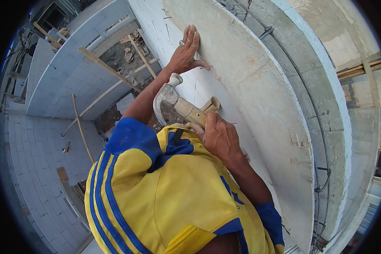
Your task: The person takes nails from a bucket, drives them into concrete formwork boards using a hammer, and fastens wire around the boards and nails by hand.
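The right hand is closed around the handle of the hammer, leaving its head free beyond the grip. Ahead of that grip, the left hand lies open against the board, apparently for support.

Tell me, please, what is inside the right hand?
The right hand grips a hammer, whose head and upper handle show. It covers the gripped part, so anything else inside the palm cannot be seen.
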`<state>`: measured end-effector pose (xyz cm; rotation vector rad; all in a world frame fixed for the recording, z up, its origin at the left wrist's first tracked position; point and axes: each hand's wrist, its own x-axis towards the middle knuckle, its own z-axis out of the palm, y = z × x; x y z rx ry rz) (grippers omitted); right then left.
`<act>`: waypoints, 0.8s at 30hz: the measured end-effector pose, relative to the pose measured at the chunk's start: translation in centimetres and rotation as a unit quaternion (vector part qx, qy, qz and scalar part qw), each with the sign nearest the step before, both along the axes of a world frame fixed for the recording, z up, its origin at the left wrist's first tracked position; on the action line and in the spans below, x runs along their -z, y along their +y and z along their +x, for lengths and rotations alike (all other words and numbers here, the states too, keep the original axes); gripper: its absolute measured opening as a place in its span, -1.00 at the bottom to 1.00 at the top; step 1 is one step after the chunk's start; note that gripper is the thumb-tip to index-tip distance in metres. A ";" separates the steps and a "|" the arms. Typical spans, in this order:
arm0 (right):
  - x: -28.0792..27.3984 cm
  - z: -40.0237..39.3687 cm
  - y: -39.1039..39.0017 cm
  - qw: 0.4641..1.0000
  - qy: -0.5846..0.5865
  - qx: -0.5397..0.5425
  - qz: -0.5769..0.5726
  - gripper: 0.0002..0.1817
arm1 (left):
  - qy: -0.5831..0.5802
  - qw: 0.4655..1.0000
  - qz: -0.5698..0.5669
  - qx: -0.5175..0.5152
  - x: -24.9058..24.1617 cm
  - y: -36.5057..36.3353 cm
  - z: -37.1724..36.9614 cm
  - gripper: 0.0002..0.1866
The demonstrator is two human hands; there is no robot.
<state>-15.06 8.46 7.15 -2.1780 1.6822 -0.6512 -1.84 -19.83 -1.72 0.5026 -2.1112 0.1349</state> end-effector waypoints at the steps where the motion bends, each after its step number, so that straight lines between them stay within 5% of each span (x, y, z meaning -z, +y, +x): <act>1: 0.2 0.2 0.3 1.000 -0.002 0.002 0.005 -0.48 | 0.001 1.000 -0.003 -0.001 -0.1 0.4 0.1 0.42; 3: 0.8 0.4 0.0 0.992 0.056 -0.077 -0.088 -0.45 | -0.001 1.000 -0.009 0.003 -0.4 0.3 0.3 0.40; 7: 1.7 -1.1 -1.8 0.989 0.090 0.111 0.038 -0.46 | -0.032 0.999 0.020 -0.004 -0.3 0.2 0.9 0.34; 13: -0.6 2.9 0.9 0.998 0.003 -0.052 -0.020 -0.49 | -0.033 0.999 0.021 0.006 -0.5 0.4 0.9 0.21; 17: 1.2 0.9 -1.1 0.985 -0.023 0.112 0.132 -0.49 | -0.057 0.998 0.001 -0.016 -0.9 -0.1 1.5 0.13; 21: 0.7 1.6 -0.1 0.990 -0.028 0.091 0.107 -0.49 | -0.036 0.999 -0.016 -0.009 -0.6 -0.8 1.4 0.07; 24: 1.1 2.0 0.2 0.990 0.021 -0.062 -0.122 -0.51 | -0.036 0.999 -0.016 -0.024 -0.6 -0.8 1.6 0.07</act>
